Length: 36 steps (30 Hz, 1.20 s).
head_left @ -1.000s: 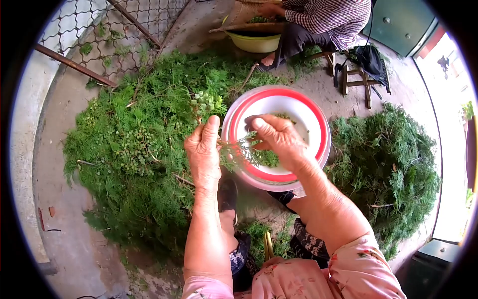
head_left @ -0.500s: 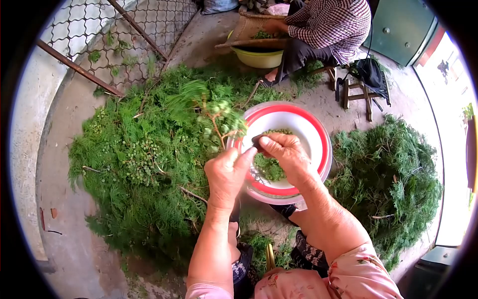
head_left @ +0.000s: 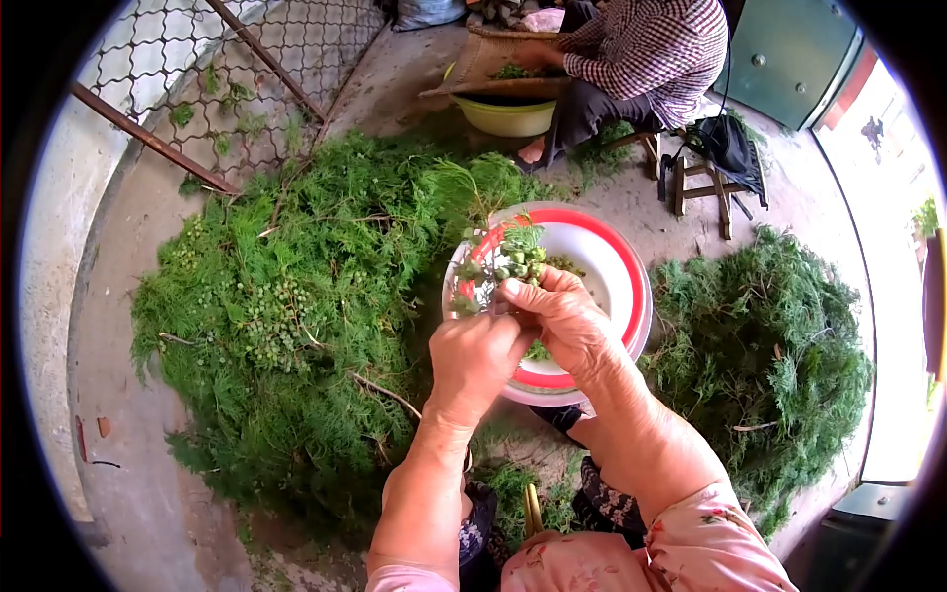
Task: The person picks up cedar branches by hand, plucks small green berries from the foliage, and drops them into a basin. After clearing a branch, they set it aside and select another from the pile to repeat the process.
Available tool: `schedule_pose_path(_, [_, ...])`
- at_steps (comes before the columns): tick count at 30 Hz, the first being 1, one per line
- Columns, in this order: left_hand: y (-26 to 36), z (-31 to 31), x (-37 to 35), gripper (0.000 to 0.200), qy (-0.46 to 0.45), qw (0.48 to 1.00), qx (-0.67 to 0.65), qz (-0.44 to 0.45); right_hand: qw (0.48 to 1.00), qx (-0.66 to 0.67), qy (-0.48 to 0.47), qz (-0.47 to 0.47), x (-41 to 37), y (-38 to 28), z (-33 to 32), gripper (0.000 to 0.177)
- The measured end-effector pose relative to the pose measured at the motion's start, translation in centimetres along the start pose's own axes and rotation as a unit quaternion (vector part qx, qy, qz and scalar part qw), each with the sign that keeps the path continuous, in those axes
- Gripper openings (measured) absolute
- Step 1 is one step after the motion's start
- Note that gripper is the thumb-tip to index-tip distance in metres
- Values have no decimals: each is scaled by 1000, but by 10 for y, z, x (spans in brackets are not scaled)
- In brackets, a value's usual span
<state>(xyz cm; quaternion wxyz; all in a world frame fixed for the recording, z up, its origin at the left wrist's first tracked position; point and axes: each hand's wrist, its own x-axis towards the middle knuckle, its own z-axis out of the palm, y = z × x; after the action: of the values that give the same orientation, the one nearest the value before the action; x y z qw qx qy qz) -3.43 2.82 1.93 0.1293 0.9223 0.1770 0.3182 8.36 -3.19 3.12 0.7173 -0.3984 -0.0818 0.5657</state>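
Observation:
Over the basin, my left hand (head_left: 472, 363) is closed around the lower end of a leafy evergreen sprig (head_left: 515, 259) that bears round green cones. My right hand (head_left: 570, 314) pinches at the cone cluster, its thumb on top and fingers curled behind; part of its grip is hidden. Both hands touch each other at the stem. Below them sits a white basin with a red band (head_left: 628, 271), with green cones and bits of leaf at its bottom, partly covered by my hands.
A big heap of evergreen branches (head_left: 286, 395) lies to the left, another pile (head_left: 769, 345) to the right. Ahead, a seated person in a checked shirt (head_left: 641, 49) works over a woven tray (head_left: 493, 69) on a yellow-green tub (head_left: 505, 118). A small stool (head_left: 715, 187) stands beside them.
The sprig has moved right, from the basin's left edge to over the basin. My left hand has turned and shifted right; my right hand has come onto the cones.

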Motion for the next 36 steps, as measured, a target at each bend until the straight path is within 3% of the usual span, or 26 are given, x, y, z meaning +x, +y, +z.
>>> schedule_pose_path(4, [3,4,-2,12,-33,999,-14,-8,999,9,37,-11,1,-3,-1,13])
schedule_pose_path(7, [7,6,-2,27,-40,996,-61,-50,998,-11,38,-58,7,-2,-6,14])
schedule_pose_path(10, [11,6,-1,46,-54,997,-49,-30,993,-46,25,-108,9,-3,-8,17])
schedule_pose_path(15, [12,11,-3,56,-56,997,-61,-3,997,-39,22,-64,7,-11,-13,25])
schedule_pose_path(19, [17,4,-4,64,-16,996,-76,-36,995,-55,19,-83,6,-23,-15,26])
schedule_pose_path(22, [7,3,-9,55,86,978,-157,-107,991,-109,30,-72,6,-31,-22,23])
schedule_pose_path(24, [-1,0,-7,29,161,965,-140,-150,989,-135,20,-50,7,-33,-26,22])
schedule_pose_path(26, [-13,-6,0,26,149,988,-3,-27,989,-146,8,-21,7,-32,-26,24])
schedule_pose_path(31, [-4,-4,6,36,59,997,-12,49,990,-128,-46,29,11,-22,-30,28])
schedule_pose_path(36, [-10,0,1,34,-3,998,-64,17,988,-133,-60,48,13,-27,-33,30])
